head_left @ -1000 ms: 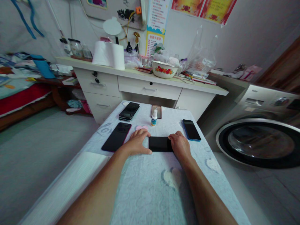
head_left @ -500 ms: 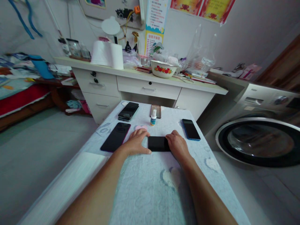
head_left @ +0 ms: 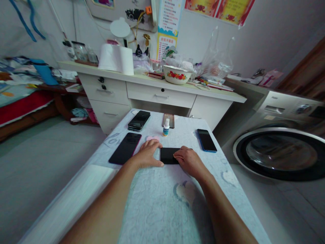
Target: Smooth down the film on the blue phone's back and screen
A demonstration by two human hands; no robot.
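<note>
A black smartphone [head_left: 167,156] lies flat and crosswise on the cloth-covered table. My left hand [head_left: 148,154] braces its left end, thumb at the near corner and fingers at the far corner. Fingers bunched, my right hand [head_left: 189,159] presses on the right half of the screen; anything under those fingertips is too hidden to name. Beyond the phone stands a small white bottle [head_left: 166,128] with a blue and yellow label. A larger dark phone [head_left: 125,148] with a purple edge lies beside my left hand. To the right rests a blue-edged phone [head_left: 207,140].
Stacked phones [head_left: 139,120] sit at the table's far left. A brown-rimmed phone case [head_left: 171,119] lies behind the bottle. A white desk [head_left: 162,95] borders the far end, carrying a flowered bowl [head_left: 176,75]. On the right stands a washing machine [head_left: 284,112].
My right hand has slid left across the phone's screen from its right end, its fingers now bunched lower. My left hand and the phone have stayed put.
</note>
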